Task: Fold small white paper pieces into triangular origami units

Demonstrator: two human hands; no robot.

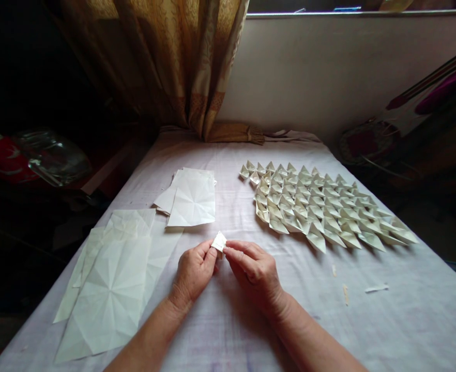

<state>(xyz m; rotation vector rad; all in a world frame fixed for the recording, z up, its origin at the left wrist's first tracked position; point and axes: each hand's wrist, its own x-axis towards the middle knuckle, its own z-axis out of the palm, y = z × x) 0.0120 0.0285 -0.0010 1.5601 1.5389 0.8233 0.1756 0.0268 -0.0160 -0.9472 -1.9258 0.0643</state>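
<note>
Between my two hands is a small folded piece of paper (219, 241), white with a pointed top. My left hand (195, 268) pinches its left side, thumb in front. My right hand (255, 271) grips its right edge between thumb and fingers. Both hands are closed around it above the middle of the cloth; the lower part of the paper is hidden by my fingers. Beyond my left hand lie creased paper sheets (193, 199) in a small stack. To the right, many folded paper boats (309, 196) stand close together in rows.
More creased sheets (109, 294) overlap at the left on the pale tablecloth (228, 165). Small paper scraps (377, 288) lie at the right. A gold curtain (197, 67) hangs onto the far edge. A clear plastic container (55, 157) is beyond the left edge.
</note>
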